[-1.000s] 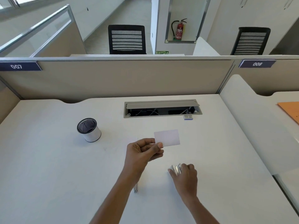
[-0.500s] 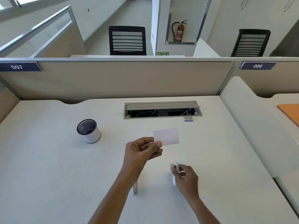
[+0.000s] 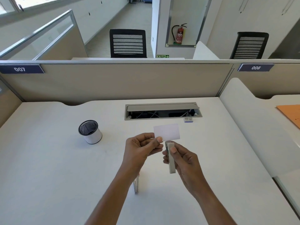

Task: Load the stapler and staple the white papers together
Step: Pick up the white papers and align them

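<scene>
left hand [image 3: 142, 151] grip pinches white papers [image 3: 167, 132] — right hand [image 3: 183, 164] grip holds stapler [image 3: 170, 155], nose at papers' lower edge.

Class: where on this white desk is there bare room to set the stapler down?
Bare patches: the white desk left of the forearms, below the white mesh-topped cup; and right of the right hand. Crowded: around the grey cable tray and the small staple box.

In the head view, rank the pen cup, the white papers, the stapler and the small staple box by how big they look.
1. pen cup
2. white papers and stapler: similar, unranked; both are raised nearer the camera and partly covered by hands.
3. staple box, clearly smallest, though farthest away.
</scene>
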Demonstrator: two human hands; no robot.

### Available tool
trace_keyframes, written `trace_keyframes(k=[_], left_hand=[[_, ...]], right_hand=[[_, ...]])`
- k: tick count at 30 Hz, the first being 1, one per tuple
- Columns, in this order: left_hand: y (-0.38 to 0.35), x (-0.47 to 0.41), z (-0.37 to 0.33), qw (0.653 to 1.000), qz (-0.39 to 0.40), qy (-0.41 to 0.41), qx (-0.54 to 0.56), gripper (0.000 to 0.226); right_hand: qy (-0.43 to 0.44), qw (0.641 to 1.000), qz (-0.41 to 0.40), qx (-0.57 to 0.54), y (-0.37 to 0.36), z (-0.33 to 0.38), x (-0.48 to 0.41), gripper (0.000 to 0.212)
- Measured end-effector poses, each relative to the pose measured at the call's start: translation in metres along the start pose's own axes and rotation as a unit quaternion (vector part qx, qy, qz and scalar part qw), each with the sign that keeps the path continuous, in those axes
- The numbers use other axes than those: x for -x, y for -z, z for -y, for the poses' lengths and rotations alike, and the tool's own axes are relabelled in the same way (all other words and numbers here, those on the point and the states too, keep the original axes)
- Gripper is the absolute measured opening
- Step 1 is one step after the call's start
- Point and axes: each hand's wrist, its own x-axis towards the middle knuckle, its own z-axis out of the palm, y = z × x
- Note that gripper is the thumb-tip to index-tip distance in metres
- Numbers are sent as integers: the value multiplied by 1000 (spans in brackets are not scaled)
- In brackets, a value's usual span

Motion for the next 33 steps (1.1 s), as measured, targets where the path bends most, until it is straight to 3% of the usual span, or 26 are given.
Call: trace_keyframes(k=[9,20,33], left_hand=[[-4,11,2,1000,25,1,-5,24],[-4,16,7,1000,14,8,-8,34],[-7,23,7,1000,17,3,-16,22]], right_hand=[[-51,988,-30,-142,-20,20,5,25],[-97,980,-86,-148,-30,27,3,29],[-136,961,-123,-208,-38,32,6,20]])
